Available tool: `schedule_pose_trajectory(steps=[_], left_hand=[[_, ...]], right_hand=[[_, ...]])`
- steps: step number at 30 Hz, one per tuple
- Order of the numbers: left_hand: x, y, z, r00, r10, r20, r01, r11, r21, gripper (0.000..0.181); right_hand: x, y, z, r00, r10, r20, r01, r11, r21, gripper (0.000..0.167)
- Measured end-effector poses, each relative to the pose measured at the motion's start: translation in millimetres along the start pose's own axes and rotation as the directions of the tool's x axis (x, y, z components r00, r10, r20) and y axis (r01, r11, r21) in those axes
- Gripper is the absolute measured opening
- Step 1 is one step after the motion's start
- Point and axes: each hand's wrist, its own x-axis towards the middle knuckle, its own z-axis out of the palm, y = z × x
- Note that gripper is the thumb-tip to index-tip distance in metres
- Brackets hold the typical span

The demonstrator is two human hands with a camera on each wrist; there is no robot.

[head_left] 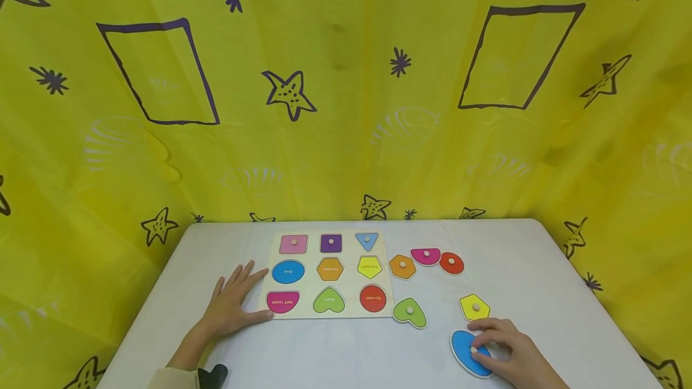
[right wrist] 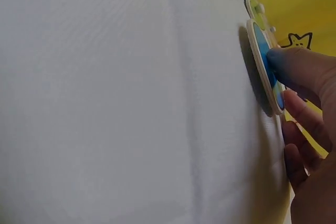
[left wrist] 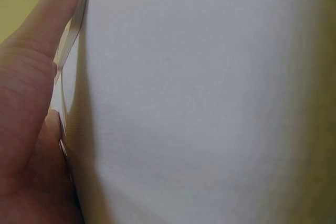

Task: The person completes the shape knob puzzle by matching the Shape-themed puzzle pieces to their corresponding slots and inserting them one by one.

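My right hand (head_left: pixel 510 350) pinches the small knob of a blue oval puzzle piece (head_left: pixel 462 350) at the table's near right. In the right wrist view, thumb and fingers meet over the oval (right wrist: pixel 265 66), and a shadow shows beside its edge. My left hand (head_left: pixel 232 303) lies spread, thumb and fingertip touching the left edge of the wooden puzzle board (head_left: pixel 348 287). A pink piece (head_left: pixel 294 244), a purple square (head_left: pixel 331 243) and a light blue triangle (head_left: pixel 367 241) with knobs sit in the board's far row. The other recesses show printed coloured shapes, including a blue oval one (head_left: pixel 288 271).
Right of the board lie loose knobbed pieces: an orange hexagon (head_left: pixel 402 267), a magenta half round (head_left: pixel 425 256), a red circle (head_left: pixel 451 263), a green heart (head_left: pixel 409 313) and a yellow pentagon (head_left: pixel 475 307). A yellow patterned curtain (head_left: pixel 346 137) surrounds the white table (head_left: pixel 346 353).
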Motion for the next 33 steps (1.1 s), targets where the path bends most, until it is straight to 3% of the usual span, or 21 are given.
schedule_pose_trajectory(steps=[5,10,13,18,20,27,33], left_hand=[[-0.8,-0.2,1.1,1.000,0.011,-0.012,-0.011,1.000,-0.011,0.099],[-1.1,-0.3,0.6,1.000,0.009,-0.007,-0.009,1.000,-0.002,0.099],[-1.1,-1.0,0.6,1.000,0.011,-0.005,-0.011,1.000,0.004,0.098],[-0.4,-1.6,0.9,1.000,0.014,-0.009,-0.014,1.000,-0.003,0.098],[-0.2,-1.4,1.5,1.000,0.015,-0.014,-0.015,1.000,-0.009,0.099],[0.3,-1.0,3.3,0.998,0.033,-0.045,-0.034,0.999,-0.011,0.098],[-0.4,0.8,0.1,1.000,0.008,-0.012,-0.008,1.000,-0.011,0.099]], right_hand=[[3.2,-2,-6,0.998,-0.059,-0.011,0.060,0.998,0.029,0.010],[9.1,-4,-8,0.984,-0.153,-0.096,0.154,0.988,-0.002,0.018],[14.3,-7,-6,0.955,-0.233,-0.182,0.239,0.971,0.007,0.028],[24.2,-11,-5,0.883,-0.368,-0.291,0.387,0.922,0.007,0.040],[28.5,-14,-5,0.872,-0.384,-0.304,0.404,0.915,0.002,0.042],[46.1,-28,-7,0.870,-0.386,-0.308,0.400,0.916,-0.018,0.040],[65.6,-44,-7,0.843,-0.435,-0.316,0.455,0.890,-0.010,0.037]])
